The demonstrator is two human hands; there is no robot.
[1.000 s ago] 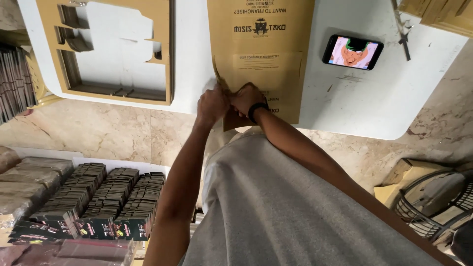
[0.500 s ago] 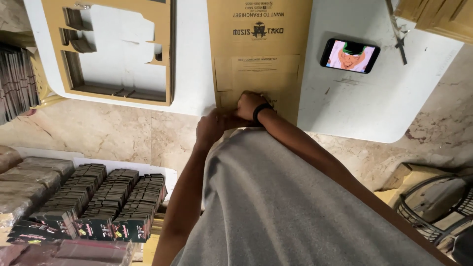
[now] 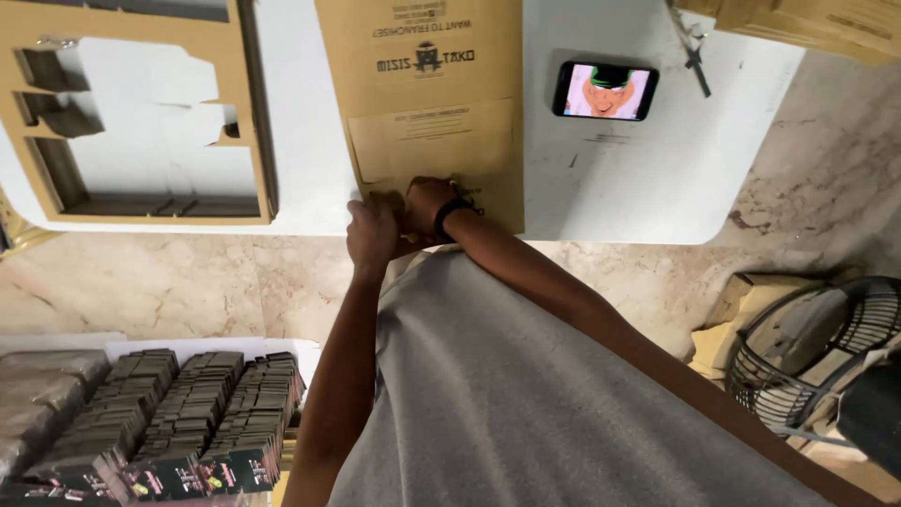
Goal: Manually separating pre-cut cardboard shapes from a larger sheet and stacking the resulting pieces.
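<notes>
Left hand point(image 3: 373, 231) and right hand point(image 3: 427, 203), both clenched, pinch near edge of 1 flat cardboard sheet point(image 3: 427, 103) on white table point(image 3: 638, 178).

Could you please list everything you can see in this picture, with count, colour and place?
flat brown cardboard sheet: one, brown with dark print, on the table, under both hands
white table: one, white, across the top
die-cut brown cardboard frame: one, brown, table's left part
black smartphone: one, black with lit screen, on the table right of the sheet
stacks of dark flat packets: several rows, dark brown and black, lower left in a white tray
wire-guard fan: one, dark, lower right on the floor
beige marble floor: beige, below the table
black wristband: one, on the right wrist
grey shirt: one, centre bottom
left hand: on the sheet's near edge
right hand: on the same edge, beside the left
</notes>
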